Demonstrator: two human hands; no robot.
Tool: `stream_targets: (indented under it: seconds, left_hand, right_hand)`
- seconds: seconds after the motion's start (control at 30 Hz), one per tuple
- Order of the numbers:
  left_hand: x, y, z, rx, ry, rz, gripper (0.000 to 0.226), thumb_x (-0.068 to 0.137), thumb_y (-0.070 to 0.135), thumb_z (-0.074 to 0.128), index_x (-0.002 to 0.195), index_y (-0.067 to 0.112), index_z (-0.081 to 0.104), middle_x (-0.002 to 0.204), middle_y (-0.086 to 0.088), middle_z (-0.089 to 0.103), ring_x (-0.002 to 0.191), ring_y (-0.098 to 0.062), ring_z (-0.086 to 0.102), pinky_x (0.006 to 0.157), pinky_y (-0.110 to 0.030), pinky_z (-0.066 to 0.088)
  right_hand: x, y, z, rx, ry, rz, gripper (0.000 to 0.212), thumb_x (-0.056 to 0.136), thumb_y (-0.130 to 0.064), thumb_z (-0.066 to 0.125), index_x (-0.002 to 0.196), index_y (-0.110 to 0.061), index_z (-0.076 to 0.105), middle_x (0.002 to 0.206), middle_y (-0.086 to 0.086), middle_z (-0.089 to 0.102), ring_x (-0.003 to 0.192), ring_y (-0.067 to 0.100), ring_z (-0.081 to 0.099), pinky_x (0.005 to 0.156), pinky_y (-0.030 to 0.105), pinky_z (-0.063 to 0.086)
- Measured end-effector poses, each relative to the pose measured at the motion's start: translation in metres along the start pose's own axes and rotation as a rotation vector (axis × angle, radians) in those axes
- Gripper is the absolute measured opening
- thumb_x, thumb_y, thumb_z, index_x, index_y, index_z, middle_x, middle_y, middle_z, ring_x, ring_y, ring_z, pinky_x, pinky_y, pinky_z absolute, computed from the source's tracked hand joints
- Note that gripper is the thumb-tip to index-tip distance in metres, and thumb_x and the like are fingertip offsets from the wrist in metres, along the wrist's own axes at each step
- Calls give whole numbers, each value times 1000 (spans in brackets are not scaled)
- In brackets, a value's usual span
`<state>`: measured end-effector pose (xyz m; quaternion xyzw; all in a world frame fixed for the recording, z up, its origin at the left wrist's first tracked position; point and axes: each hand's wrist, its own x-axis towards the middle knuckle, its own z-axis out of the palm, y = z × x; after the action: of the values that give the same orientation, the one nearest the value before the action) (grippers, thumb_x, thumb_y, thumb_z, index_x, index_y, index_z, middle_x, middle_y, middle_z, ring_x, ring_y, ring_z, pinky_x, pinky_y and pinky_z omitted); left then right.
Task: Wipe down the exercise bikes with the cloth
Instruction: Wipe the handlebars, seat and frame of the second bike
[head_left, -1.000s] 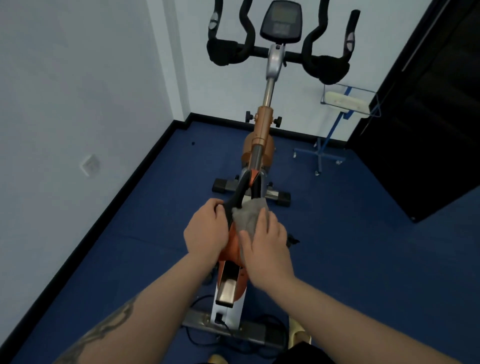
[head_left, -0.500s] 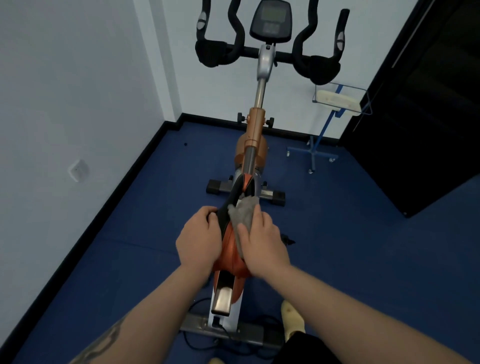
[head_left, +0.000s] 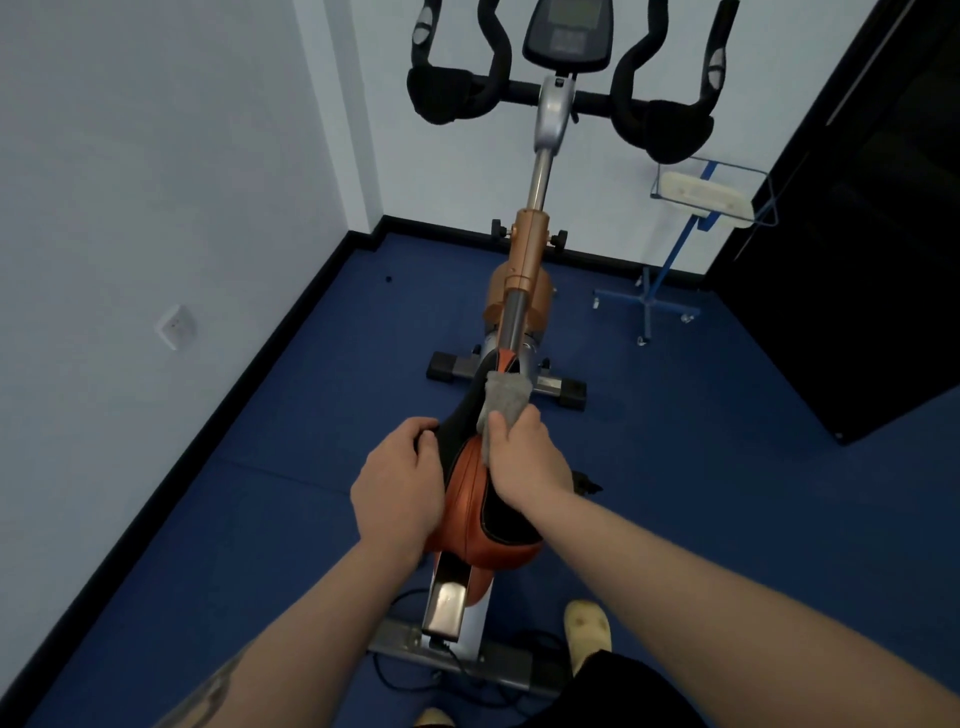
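Head view: left hand (head_left: 397, 488) grips the saddle (head_left: 475, 506), right hand (head_left: 524, 460) pinches the cloth (head_left: 506, 400); blue stand (head_left: 670, 270) near the wall.

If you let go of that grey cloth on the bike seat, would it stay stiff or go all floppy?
Probably floppy: the small grey cloth bunches up where the right hand grips it and drapes over the nose of the orange and black bike saddle. It looks light, so it would likely slump or slide off.
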<state>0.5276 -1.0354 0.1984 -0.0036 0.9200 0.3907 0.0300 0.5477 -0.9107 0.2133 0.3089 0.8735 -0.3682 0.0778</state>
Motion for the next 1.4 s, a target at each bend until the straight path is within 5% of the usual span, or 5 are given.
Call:
stream_targets:
  seconds: [0.13, 0.33, 0.63, 0.9, 1.4]
  left_hand:
    - [2, -3, 1, -1, 13, -3, 27, 101, 29, 41, 115, 35, 64, 98, 16, 65, 83, -3, 56, 65, -25, 38]
    - [1, -3, 1, -24, 23, -7, 27, 101, 27, 42, 114, 34, 65, 97, 18, 64, 84, -3, 55, 66, -26, 39]
    - [-6, -1, 2, -282, 247, -170, 23, 95, 15, 47, 96, 29, 66, 98, 10, 66, 90, -12, 61, 74, -36, 48]
    - [-18, -25, -2, -383, -8, -91, 19, 101, 39, 47, 115, 29, 56, 108, 10, 61, 96, -1, 56, 75, -19, 42]
    - [-48, -47, -12, -632, -333, -112, 91, 71, 47, 73, 138, 19, 18, 135, 3, 44, 120, -4, 52, 91, -17, 51]
  right_hand:
    - [-19, 17, 6, -132, 51, -219, 67, 102, -49, 26, 156, -17, 3, 152, 10, 31, 124, 27, 48, 88, 39, 46]
    - [66, -10, 2, 508, 13, 32, 52, 104, -44, 28, 147, -15, 30, 142, 9, 49, 120, 27, 52, 100, 35, 41]
    - [75, -12, -2, -539, -97, -886, 47, 101, -49, 31, 115, -22, 67, 128, -4, 60, 134, 19, 35, 116, 45, 12]
    - [76, -48, -17, -1046, -95, -985, 39, 105, -36, 25, 121, -32, 60, 117, 3, 66, 109, 30, 56, 96, 44, 37]
    - [48, -57, 4, -726, -554, -969, 44, 103, -53, 25, 121, -31, 59, 127, -2, 62, 113, 24, 57, 92, 39, 40]
